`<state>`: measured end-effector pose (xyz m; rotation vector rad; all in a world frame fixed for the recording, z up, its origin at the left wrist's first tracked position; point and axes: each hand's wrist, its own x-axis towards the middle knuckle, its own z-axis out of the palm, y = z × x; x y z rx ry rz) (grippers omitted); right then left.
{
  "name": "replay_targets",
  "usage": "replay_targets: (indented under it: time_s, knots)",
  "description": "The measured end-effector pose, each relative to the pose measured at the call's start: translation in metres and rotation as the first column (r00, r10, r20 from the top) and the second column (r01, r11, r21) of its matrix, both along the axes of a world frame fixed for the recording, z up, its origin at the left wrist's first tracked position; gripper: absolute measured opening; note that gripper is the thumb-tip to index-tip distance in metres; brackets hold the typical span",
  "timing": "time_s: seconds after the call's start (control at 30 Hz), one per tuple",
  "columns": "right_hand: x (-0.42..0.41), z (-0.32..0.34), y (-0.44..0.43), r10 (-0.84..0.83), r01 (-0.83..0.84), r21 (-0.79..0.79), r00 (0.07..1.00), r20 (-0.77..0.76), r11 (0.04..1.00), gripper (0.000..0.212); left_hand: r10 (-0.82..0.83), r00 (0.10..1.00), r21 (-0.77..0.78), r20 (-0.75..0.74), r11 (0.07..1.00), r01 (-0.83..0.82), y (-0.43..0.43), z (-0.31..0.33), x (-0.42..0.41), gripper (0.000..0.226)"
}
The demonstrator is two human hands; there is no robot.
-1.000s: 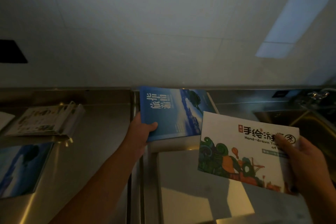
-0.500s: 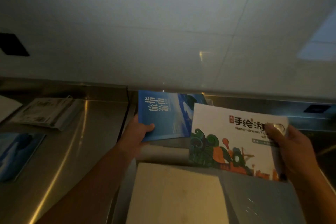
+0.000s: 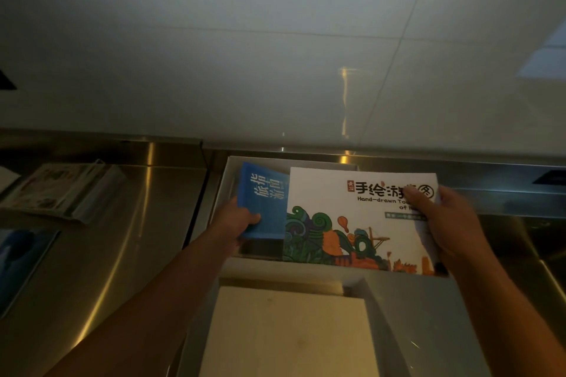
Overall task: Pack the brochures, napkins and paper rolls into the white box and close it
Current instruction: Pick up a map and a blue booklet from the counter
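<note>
The open white box (image 3: 223, 187) stands on the steel counter against the back wall, with its lid flap (image 3: 288, 333) lying open toward me. My left hand (image 3: 237, 222) grips a blue brochure (image 3: 265, 199) by its near left corner and holds it inside the box on the left. My right hand (image 3: 444, 223) holds a white brochure with a coloured drawing (image 3: 352, 217) by its right edge. That one lies over the box's right side and overlaps the blue one. No napkins or paper rolls are visible.
On the counter to the left lie a stack of folded brochures (image 3: 58, 190) and, nearer me, another blue brochure (image 3: 21, 263). A seam (image 3: 196, 199) divides the two counter sections. The tiled wall rises right behind the box. A sink edge (image 3: 548, 266) shows at far right.
Both hands have moved forward and down, carrying the two brochures over and into the open box. The white brochure now covers more of the blue one. My view has shifted left.
</note>
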<state>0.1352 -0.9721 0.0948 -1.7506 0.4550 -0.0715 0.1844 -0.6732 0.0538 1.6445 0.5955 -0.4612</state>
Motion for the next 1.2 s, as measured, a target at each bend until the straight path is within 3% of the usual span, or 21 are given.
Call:
replay_targets:
  time_s: [0.27, 0.47, 0.57, 0.67, 0.8, 0.87, 0.93, 1.03, 1.2]
  knots:
    - [0.04, -0.017, 0.031, 0.091, -0.093, -0.052, 0.995, -0.027, 0.994, 0.014, 0.004, 0.999, 0.165, -0.048, 0.986, 0.004, 0.001, -0.032, 0.026, 0.045]
    - [0.063, -0.031, 0.053, 0.121, -0.123, -0.06, 0.992, -0.034, 0.991, 0.009, 0.015, 0.998, 0.243, -0.06, 0.97, 0.0, 0.002, -0.047, 0.041, 0.029]
    - [0.072, -0.038, 0.061, 0.087, -0.089, -0.039, 0.995, -0.051, 0.995, 0.007, 0.035, 0.996, 0.182, -0.086, 0.983, -0.019, 0.004, -0.045, 0.048, 0.026]
    - [0.079, -0.044, 0.066, 0.058, -0.061, -0.022, 0.994, -0.092, 0.998, 0.01, 0.116, 0.99, 0.023, -0.08, 0.993, -0.114, 0.005, -0.031, 0.055, 0.032]
    - [0.082, -0.051, 0.068, 0.033, -0.018, 0.099, 0.988, -0.152, 0.995, 0.014, 0.148, 0.989, -0.117, -0.025, 0.982, -0.15, 0.006, -0.007, 0.065, 0.031]
    - [0.085, -0.053, 0.069, 0.003, 0.014, 0.096, 0.983, -0.181, 0.995, 0.019, 0.13, 0.991, -0.035, 0.045, 0.991, -0.129, 0.008, -0.001, 0.069, 0.032]
    - [0.088, -0.056, 0.071, -0.019, 0.021, 0.012, 0.984, -0.175, 1.0, 0.023, 0.067, 0.971, 0.09, 0.227, 0.992, -0.09, 0.01, -0.002, 0.071, 0.036]
    - [0.094, -0.063, 0.081, -0.011, 0.001, -0.064, 0.988, -0.154, 0.998, 0.025, -0.096, 0.851, 0.281, 0.516, 0.958, -0.063, 0.01, -0.002, 0.063, 0.036]
    - [0.108, -0.084, 0.103, -0.013, -0.013, -0.129, 0.979, -0.203, 0.992, 0.029, -0.149, 0.766, 0.33, 0.626, 0.94, -0.088, 0.007, -0.002, 0.054, 0.034]
